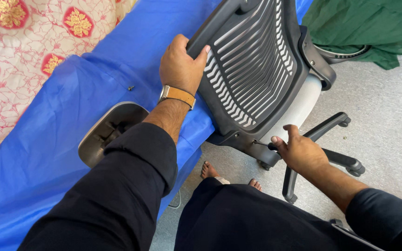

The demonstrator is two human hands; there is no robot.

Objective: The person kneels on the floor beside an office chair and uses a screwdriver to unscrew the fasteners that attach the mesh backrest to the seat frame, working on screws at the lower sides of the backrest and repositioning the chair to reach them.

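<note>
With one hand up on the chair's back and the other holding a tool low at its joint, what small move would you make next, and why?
Probably turn the screwdriver while holding the backrest steady. The right hand has its tip set at the bracket where the black backrest meets the seat, and the left hand has a grip on the backrest's edge, bracing it. Whether the screw needs tightening or loosening cannot be told.

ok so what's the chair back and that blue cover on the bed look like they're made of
The chair back, gripped by the left hand, looks like moulded plastic: dark grey, matte, with rigid slotted ribs. The blue cover looks like thin synthetic fabric, possibly nylon or non-woven: smooth, a slight sheen, sharp creases.
</note>
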